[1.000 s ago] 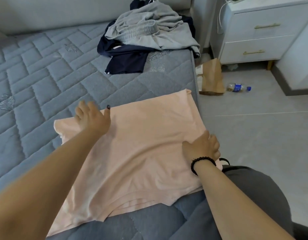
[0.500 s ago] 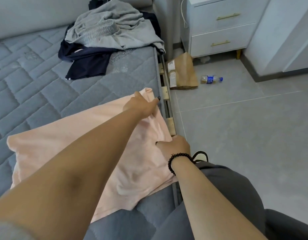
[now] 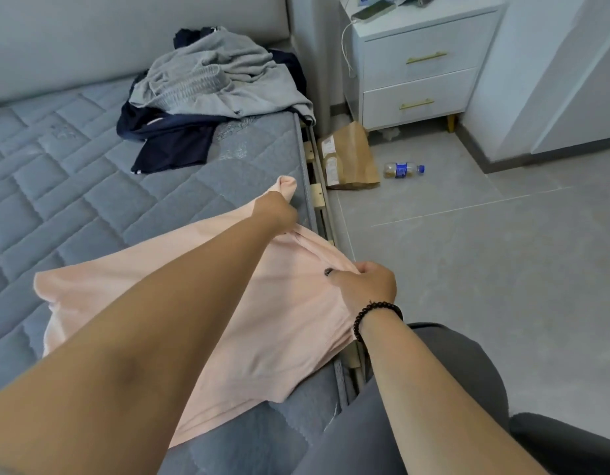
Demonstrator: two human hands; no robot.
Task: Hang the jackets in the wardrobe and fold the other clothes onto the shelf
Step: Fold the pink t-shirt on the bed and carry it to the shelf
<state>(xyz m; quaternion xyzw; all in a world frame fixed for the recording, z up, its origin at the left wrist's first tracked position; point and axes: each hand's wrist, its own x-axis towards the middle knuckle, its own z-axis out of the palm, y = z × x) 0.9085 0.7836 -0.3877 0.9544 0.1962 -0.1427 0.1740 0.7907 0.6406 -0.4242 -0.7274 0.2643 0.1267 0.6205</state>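
A pale pink garment (image 3: 132,303) lies spread on the grey quilted mattress (image 3: 74,186), its right side at the bed's edge. My left hand (image 3: 278,210) reaches across and grips the garment's far right corner, a bit of cloth sticking up past the fingers. My right hand (image 3: 363,286), with a dark bead bracelet on the wrist, pinches the right edge nearer to me. Between the two hands the cloth is lifted and creased. A heap of grey and navy clothes (image 3: 211,94) sits at the head of the bed.
A white nightstand (image 3: 420,66) with two drawers stands to the right of the bed. A brown paper bag (image 3: 351,156) leans by the bed frame, and a plastic bottle (image 3: 403,169) lies on the grey tiled floor (image 3: 485,269). My knee in grey trousers (image 3: 433,389) is at bottom right.
My left hand went from the garment's left side across to its far right corner. Both hands now grip the right edge and lift it. The view swung right.
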